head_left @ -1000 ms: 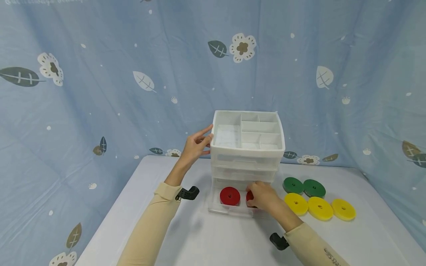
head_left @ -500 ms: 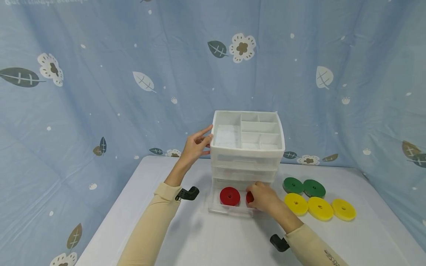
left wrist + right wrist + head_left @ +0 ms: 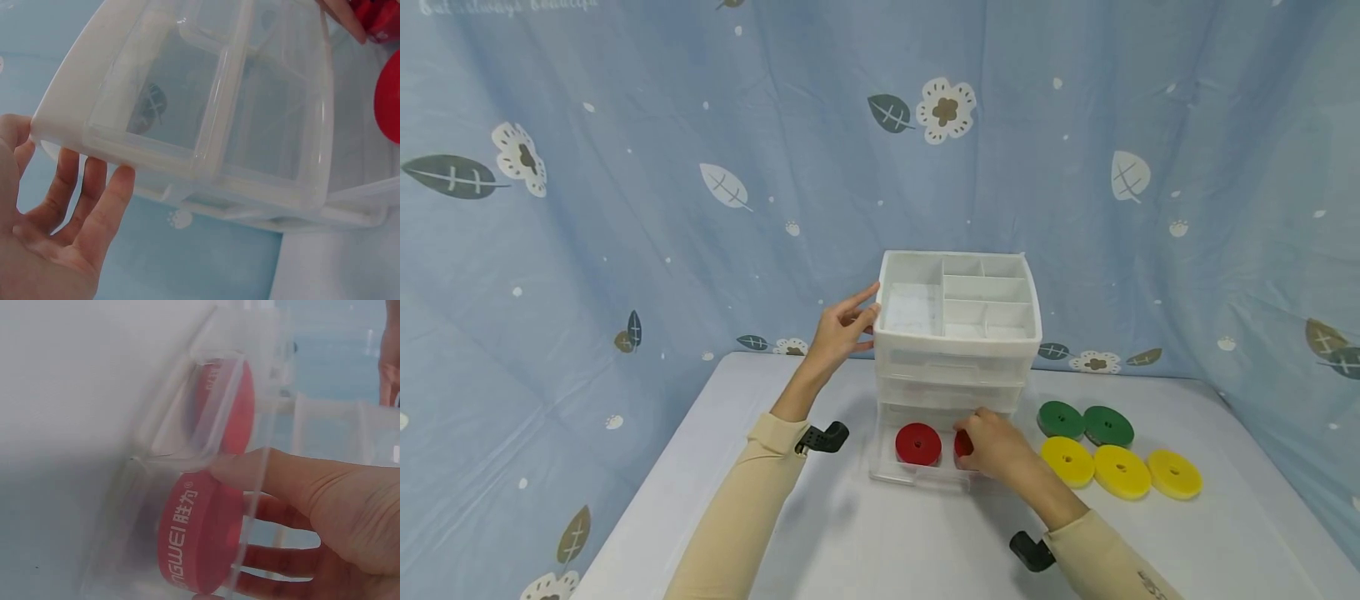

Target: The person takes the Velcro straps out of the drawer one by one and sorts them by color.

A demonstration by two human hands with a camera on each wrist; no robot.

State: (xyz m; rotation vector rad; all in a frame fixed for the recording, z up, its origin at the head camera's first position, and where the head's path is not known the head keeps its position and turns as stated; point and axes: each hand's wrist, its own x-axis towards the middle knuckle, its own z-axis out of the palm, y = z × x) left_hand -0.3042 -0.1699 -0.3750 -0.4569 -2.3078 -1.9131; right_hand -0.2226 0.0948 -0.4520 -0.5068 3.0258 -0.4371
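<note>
A white drawer cabinet (image 3: 958, 343) stands on the table, its clear bottom drawer (image 3: 891, 477) pulled out. My left hand (image 3: 837, 329) touches the cabinet's left side near the top, its fingertips against the edge in the left wrist view. In the drawer's left part lies a red roll (image 3: 918, 444), flat, with a small centre hole. Beside it my right hand (image 3: 996, 447) pinches a second red roll (image 3: 203, 534), which has white lettering on its rim, between thumb and fingers. That roll is inside the drawer, partly covered by the hand in the head view.
Right of the cabinet lie two green rolls (image 3: 1108, 426) and, nearer, three yellow rolls (image 3: 1122, 472) on the white table (image 3: 880, 550). The cabinet's top tray (image 3: 913, 307) has several compartments. A blue patterned curtain (image 3: 820, 150) hangs behind and at the sides.
The head view has shifted very slightly. Both hands and the rolls stay in place.
</note>
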